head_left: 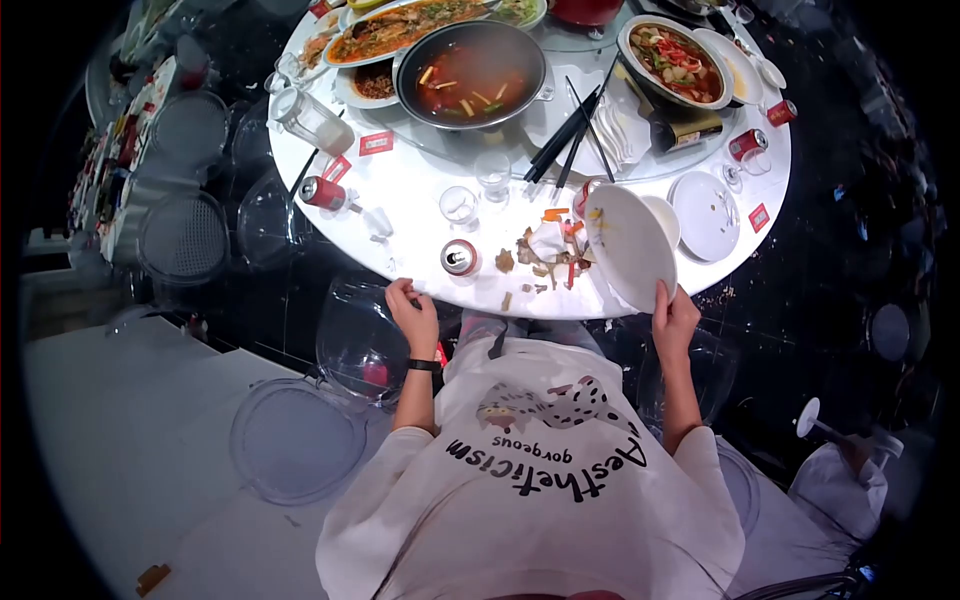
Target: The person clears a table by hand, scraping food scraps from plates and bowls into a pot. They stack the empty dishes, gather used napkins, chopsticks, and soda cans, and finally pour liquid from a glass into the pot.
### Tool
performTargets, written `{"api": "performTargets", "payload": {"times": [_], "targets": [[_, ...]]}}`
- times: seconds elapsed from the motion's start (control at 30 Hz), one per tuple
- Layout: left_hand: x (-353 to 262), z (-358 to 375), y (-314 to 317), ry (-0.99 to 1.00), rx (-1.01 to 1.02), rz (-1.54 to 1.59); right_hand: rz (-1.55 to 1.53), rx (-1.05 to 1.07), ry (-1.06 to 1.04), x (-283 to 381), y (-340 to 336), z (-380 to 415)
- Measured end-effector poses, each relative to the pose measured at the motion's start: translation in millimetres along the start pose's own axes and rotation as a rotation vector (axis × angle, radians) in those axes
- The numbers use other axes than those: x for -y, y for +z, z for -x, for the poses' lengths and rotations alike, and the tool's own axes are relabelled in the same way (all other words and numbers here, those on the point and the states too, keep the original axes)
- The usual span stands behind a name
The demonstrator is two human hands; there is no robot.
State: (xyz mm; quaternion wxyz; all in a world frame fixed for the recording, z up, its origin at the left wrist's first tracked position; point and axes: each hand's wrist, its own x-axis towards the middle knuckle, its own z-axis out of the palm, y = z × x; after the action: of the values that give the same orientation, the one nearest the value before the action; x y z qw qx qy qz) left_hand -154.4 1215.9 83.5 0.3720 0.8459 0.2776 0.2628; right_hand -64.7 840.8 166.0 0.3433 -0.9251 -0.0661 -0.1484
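My right hand (675,318) grips the lower rim of a white plate (634,250), which is tipped steeply over the table edge. Beside the plate lies a heap of food scraps (552,262) with a crumpled napkin (547,241) on it. My left hand (410,305) hangs just off the table edge with its fingers curled; a small dark thing shows at them, too small to name. An opened soda can (460,259) stands between the left hand and the scraps.
A glass turntable carries a pot of red soup (472,75), a fish dish (400,35) and a stew bowl (676,62). Black chopsticks (567,135) lean at its edge. Two glasses (459,206), a pitcher (312,122) and another plate (704,217) stand around. Clear chairs (298,440) are behind me.
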Motion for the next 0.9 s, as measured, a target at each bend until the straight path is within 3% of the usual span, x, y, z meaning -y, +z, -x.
{"api": "performTargets", "payload": {"times": [0.17, 0.23, 0.3, 0.37, 0.43, 0.5, 0.57, 0.63, 0.73, 0.83, 0.9], "targets": [[27.5, 12.8, 0.9, -0.116, -0.026, 0.103, 0.067, -0.034, -0.039, -5.1, -5.2, 25.0], [75.7, -7.0, 0.9, 0.012, -0.098, -0.148, 0.039, -0.051, -0.064, -4.4, -6.1, 29.9], [71.8, -45.6, -4.0, 0.153, -0.126, -0.34, 0.037, -0.022, -0.006, -1.8, -5.0, 29.9], [71.5, -88.9, 0.5, 0.231, 0.003, -0.426, 0.031, 0.018, 0.037, -4.4, -1.8, 31.1], [69.1, -131.8, 5.1, 0.453, 0.204, -0.656, -0.011, 0.037, 0.12, -5.8, 1.2, 29.7], [132.2, -167.6, 34.0, 0.696, 0.238, -0.795, -0.09, 0.039, 0.247, -5.3, 3.7, 32.0], [138.7, -184.6, 44.6, 0.491, 0.552, -0.981, -0.108, 0.027, 0.29, -14.0, 7.7, 34.2], [150.6, -185.6, 48.3, 0.571, 0.498, -0.952, -0.246, 0.027, 0.441, 1.1, 5.2, 29.2], [159.7, -186.8, 41.7, 0.674, 0.407, -0.872, -0.285, -0.015, 0.46, 0.7, 10.1, 28.8], [108.2, -190.9, 18.9, 0.498, 0.067, -0.75, -0.281, -0.005, 0.467, -1.1, 14.1, 25.8], [64.5, -192.3, 5.8, 0.517, -0.187, -0.602, -0.3, 0.004, 0.489, 3.9, 16.8, 22.6]]}}
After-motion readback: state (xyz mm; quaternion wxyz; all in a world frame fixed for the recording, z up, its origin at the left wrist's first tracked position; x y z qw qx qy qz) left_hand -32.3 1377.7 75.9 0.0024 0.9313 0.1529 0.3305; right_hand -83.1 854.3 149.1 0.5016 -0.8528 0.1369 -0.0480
